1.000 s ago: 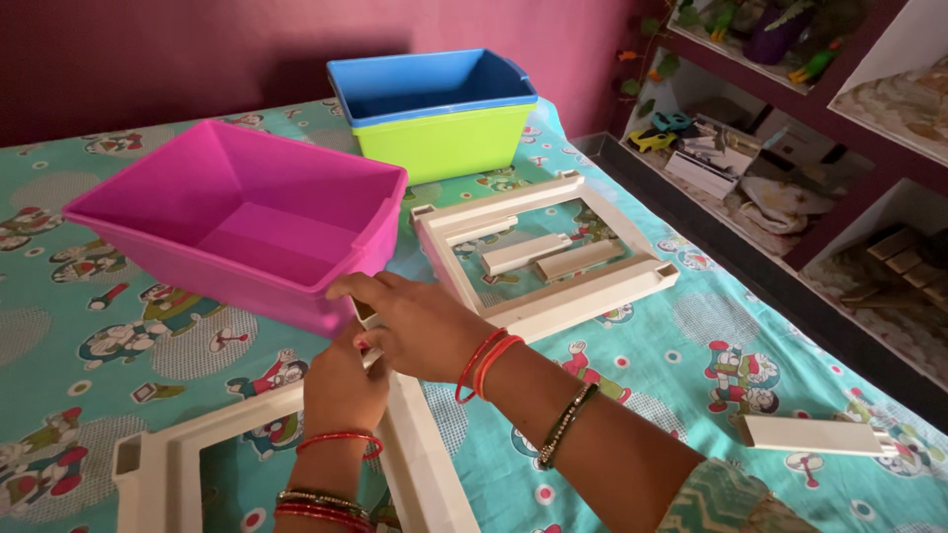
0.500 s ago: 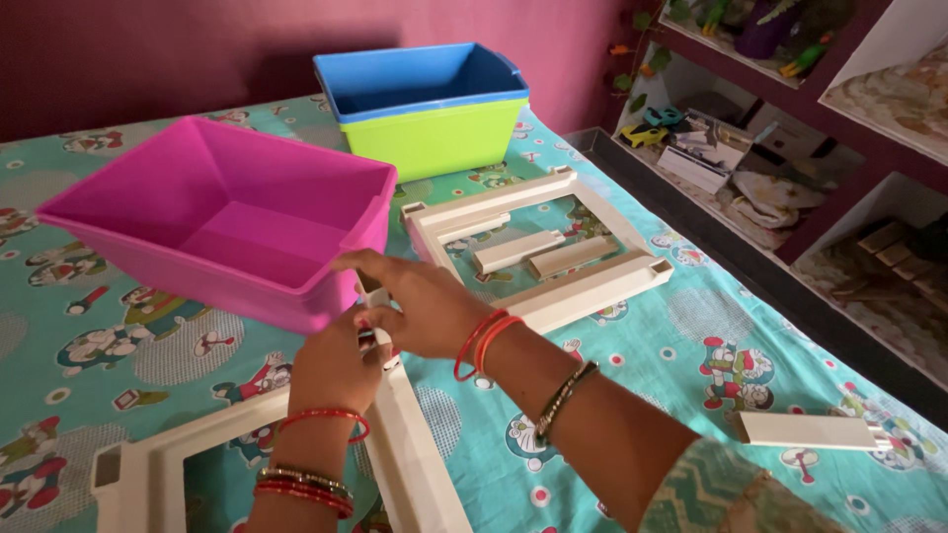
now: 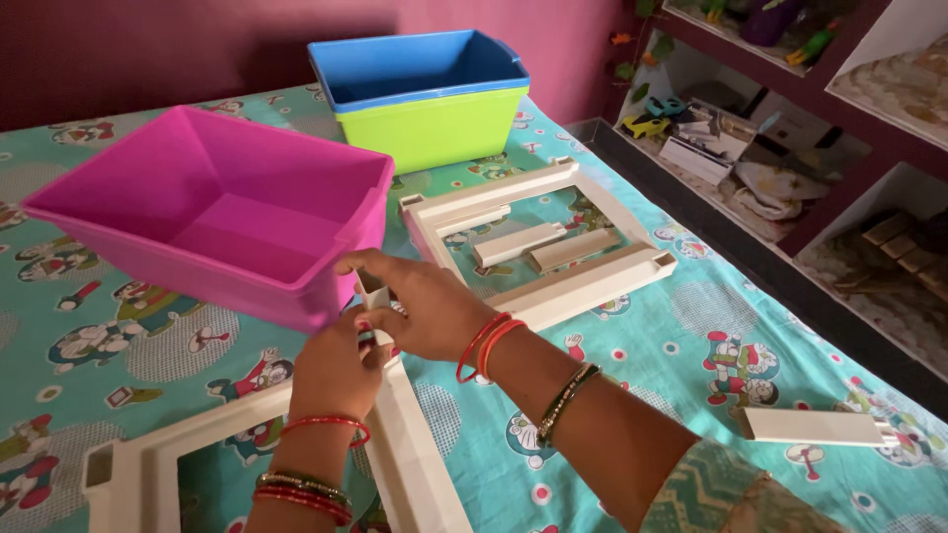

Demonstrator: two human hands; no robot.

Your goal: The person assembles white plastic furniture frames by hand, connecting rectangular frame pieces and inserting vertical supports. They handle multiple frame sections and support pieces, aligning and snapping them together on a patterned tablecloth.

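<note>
Left hand (image 3: 336, 370), right hand (image 3: 420, 306) touching, fingers seemingly pinched shut.

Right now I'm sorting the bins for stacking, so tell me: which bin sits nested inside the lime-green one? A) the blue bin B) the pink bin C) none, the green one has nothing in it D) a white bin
A: the blue bin sits inside the lime-green bin at the far end of the bed, while the pink bin stands apart, close to both hands.
</note>
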